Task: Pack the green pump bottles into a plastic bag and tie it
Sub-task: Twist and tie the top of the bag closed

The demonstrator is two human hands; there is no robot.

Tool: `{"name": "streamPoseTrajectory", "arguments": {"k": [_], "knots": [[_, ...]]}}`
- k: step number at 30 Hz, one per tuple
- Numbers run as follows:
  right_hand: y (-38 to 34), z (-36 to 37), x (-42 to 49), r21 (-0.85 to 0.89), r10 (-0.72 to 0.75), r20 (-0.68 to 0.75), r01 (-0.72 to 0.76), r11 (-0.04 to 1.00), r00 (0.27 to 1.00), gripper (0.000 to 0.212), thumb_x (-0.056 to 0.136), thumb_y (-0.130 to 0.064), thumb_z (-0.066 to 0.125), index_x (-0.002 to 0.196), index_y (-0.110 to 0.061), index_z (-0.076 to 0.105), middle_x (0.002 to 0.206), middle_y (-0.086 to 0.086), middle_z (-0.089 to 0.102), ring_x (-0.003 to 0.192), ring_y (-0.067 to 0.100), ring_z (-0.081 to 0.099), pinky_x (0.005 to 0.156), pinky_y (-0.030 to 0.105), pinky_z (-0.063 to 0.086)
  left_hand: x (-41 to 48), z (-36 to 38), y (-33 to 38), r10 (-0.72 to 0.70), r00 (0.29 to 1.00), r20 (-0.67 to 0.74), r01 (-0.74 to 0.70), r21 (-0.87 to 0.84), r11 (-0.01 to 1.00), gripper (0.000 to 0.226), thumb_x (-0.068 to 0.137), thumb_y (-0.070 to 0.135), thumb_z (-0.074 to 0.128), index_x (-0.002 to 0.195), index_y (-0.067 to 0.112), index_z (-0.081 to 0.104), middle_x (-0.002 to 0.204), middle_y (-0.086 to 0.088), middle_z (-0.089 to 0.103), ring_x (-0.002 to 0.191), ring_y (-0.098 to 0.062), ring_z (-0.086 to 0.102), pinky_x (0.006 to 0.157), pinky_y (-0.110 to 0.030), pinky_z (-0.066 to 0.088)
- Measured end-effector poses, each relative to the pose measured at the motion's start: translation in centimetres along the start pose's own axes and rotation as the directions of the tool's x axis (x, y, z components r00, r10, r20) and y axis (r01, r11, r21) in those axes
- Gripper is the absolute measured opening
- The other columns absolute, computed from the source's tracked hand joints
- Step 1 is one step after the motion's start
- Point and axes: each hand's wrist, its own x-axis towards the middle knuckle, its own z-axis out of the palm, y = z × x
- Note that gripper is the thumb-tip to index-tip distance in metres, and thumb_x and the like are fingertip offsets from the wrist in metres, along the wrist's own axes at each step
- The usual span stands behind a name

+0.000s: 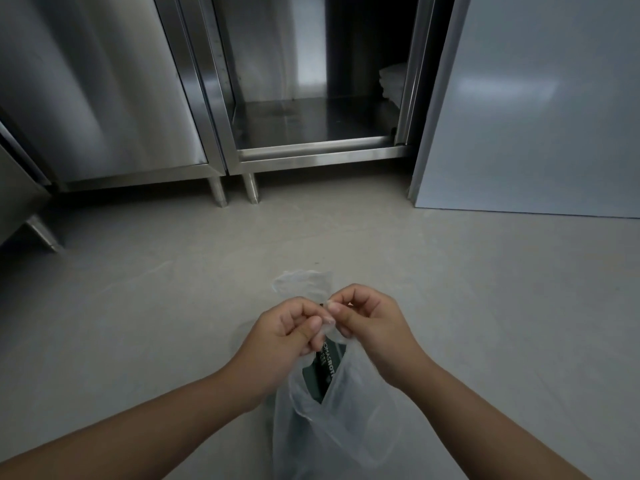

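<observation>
1. The left hand [291, 332] and right hand [367, 323] met above the plastic bag [332, 417], each pinched shut on a bag handle [304, 284], seemingly to knot the top closed.
2. The bag hung below the hands, over the floor [138, 306] before a steel cabinet [311, 98].
3. A dark green pump bottle [325, 372] with white lettering showed through the thin, translucent film; how many bottles were inside could not be told.
</observation>
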Motion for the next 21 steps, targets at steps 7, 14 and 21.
{"name": "streamPoseTrajectory", "arguments": {"k": [7, 14, 21], "knots": [[0.7, -0.3, -0.5, 0.034, 0.100, -0.007, -0.100, 0.994, 0.995, 0.012, 0.076, 0.002, 0.066, 0.073, -0.004, 0.055, 0.060, 0.009, 0.058, 0.047, 0.008, 0.050, 0.048, 0.017, 0.043, 0.2, 0.3, -1.0, -0.069, 0.997, 0.043, 0.072, -0.059, 0.996, 0.007, 0.088, 0.005, 0.053, 0.094, 0.007, 0.050, 0.054, -0.002, 0.063, 0.044, -0.005, 0.045, 0.052, -0.017, 0.039], [1.0, -0.7, -0.9, 0.031, 0.105, 0.045, -0.107, 0.994, 0.993, 0.009, 0.076, -0.002, 0.065, 0.068, -0.005, 0.061, 0.054, 0.009, 0.061, 0.048, 0.016, 0.055, 0.052, 0.020, 0.045, 0.0, 0.8, -1.1, -0.069, 0.995, 0.071, 0.074, -0.079, 0.994, 0.012, 0.088, 0.000, 0.051, 0.080, 0.009, 0.049, 0.053, -0.003, 0.063, 0.042, -0.006, 0.043, 0.049, -0.016, 0.038], [-0.1, -1.3, -1.8, -0.010, 0.102, 0.177, -0.102, 0.995, 0.979, 0.012, 0.071, -0.011, 0.070, 0.078, -0.006, 0.063, 0.063, 0.001, 0.068, 0.062, 0.012, 0.064, 0.065, 0.019, 0.051, -0.3, 0.8, -1.0, -0.100, 0.994, 0.043, 0.103, -0.081, 0.991, 0.014, 0.087, 0.002, 0.053, 0.076, 0.009, 0.048, 0.051, -0.001, 0.061, 0.041, -0.005, 0.042, 0.047, -0.014, 0.037]]}}
